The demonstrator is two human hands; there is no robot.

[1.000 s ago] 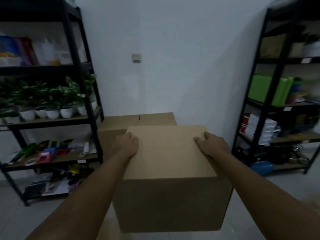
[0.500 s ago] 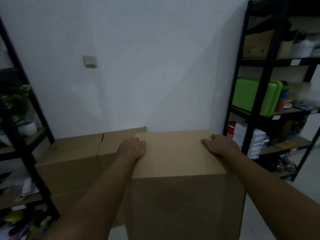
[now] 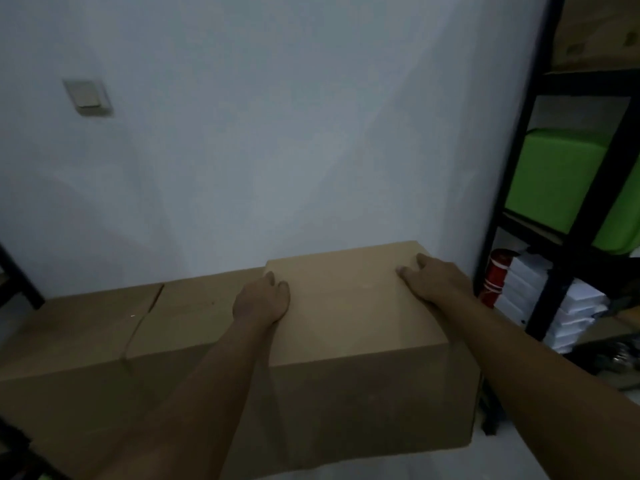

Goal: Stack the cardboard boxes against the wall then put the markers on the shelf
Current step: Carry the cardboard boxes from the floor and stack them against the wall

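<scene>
A plain brown cardboard box point(image 3: 349, 310) fills the lower middle, its far edge close to the white wall point(image 3: 277, 150). My left hand point(image 3: 261, 301) grips its top left edge with curled fingers. My right hand point(image 3: 433, 282) grips the top right edge, fingers over the top face. A second, wider cardboard box point(image 3: 97, 327) with a taped seam stands against the wall directly to the left, and the held box touches or overlaps its right end. No markers are in view.
A black metal shelf point(image 3: 568, 244) stands at the right, close to the box, holding a green case point(image 3: 561, 178), stacked white boxes point(image 3: 575, 306) and a red can point(image 3: 497, 282). A wall switch point(image 3: 88, 97) sits upper left. Another shelf's black post point(image 3: 17, 271) shows at the left edge.
I have moved forward and to the right with the box, closer to the wall. The left shelf with plants has slid out of view. Both hands keep their hold.
</scene>
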